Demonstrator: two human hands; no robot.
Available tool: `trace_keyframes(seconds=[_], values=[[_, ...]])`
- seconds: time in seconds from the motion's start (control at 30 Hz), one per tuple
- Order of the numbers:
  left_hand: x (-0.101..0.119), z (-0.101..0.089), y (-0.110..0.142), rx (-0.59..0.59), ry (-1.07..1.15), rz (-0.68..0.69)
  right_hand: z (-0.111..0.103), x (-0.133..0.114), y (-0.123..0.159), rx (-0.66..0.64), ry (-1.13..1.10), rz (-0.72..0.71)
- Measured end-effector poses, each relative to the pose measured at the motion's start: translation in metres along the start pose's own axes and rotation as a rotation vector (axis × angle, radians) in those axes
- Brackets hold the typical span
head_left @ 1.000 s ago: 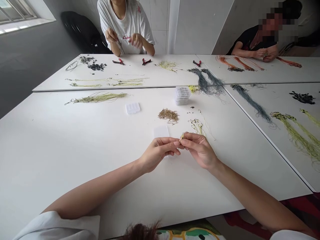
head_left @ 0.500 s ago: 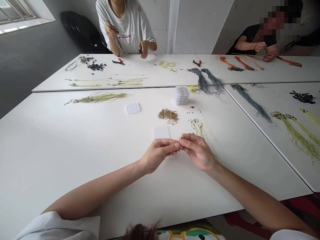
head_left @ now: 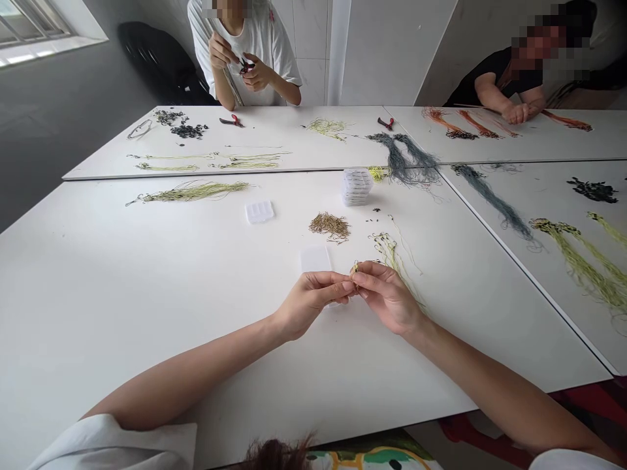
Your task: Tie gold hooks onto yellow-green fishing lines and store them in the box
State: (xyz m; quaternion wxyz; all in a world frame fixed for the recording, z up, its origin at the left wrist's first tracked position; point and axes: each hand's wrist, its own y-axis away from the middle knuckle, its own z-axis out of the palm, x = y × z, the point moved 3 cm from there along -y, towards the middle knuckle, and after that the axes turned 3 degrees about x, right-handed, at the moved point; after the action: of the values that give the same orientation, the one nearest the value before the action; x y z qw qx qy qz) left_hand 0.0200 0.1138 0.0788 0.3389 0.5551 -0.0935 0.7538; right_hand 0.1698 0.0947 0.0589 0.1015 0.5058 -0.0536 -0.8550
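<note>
Both hands meet over the near middle of the white table. My right hand (head_left: 389,294) pinches a small fishing hook with yellow-green line (head_left: 356,267), its dark bend sticking up above the fingertips. My left hand (head_left: 316,297) is closed in a pinch against the lower part of the same piece; its fingertips touch those of the right. Partly hidden behind the left hand lies a clear plastic box (head_left: 316,258). Just past the right hand are several hooks with yellow-green lines (head_left: 386,245). Beyond the box sits a pile of small golden-brown metal pieces (head_left: 330,225).
A stack of clear boxes (head_left: 356,187) and a small compartment box (head_left: 260,211) stand farther back. Bundles of yellow (head_left: 193,190) and grey line (head_left: 494,199) lie around. Across the table (head_left: 147,281), a person in white (head_left: 255,52) holds red-handled pliers; another person (head_left: 509,85) sits at right.
My hands stay almost in place, with only slight finger movement. The person in white has raised the pliers toward the other hand; the person at right has brought both hands together.
</note>
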Motion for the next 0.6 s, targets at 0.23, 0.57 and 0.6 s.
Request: trace_keyframes(seconds=[0.23, 0.57, 0.6], values=[[0.0001, -0.0009, 0.0007, 0.033, 0.032, -0.048, 0.0006, -0.0033, -0.0005, 0.013, 0.036, -0.044], [-0.0081, 0.003, -0.0008, -0.028, 0.185, -0.07, 0.0007, -0.0001, 0.0003, 0.03, -0.006, -0.02], [-0.009, 0.0029, -0.001, -0.031, 0.193, -0.077, 0.0011, 0.0, 0.0006, 0.033, -0.015, -0.017]])
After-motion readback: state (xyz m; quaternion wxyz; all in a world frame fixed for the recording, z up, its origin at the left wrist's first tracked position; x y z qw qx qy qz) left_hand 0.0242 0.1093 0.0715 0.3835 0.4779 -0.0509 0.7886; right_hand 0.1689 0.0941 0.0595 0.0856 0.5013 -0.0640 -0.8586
